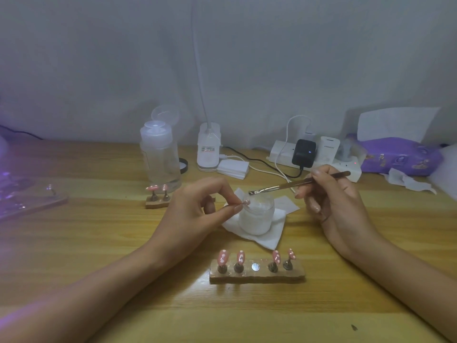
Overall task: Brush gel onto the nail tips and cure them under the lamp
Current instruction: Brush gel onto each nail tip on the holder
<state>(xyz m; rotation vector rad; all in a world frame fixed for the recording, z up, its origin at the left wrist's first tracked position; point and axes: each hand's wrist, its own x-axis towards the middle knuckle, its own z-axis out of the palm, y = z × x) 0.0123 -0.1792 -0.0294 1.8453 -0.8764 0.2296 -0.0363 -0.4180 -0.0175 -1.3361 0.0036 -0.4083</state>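
1. Pinching a nail tip (246, 201) between thumb and forefinger, the left hand (195, 214) holds it at the mouth of the jar (257, 219).
2. The right hand (331, 194) grips a brush (296, 184), its bristles just above the jar, near the nail tip.
3. The jar stands on a tissue (267, 240).
4. Four pink tips (223, 257) stand on a holder (257, 277), nearer the person.
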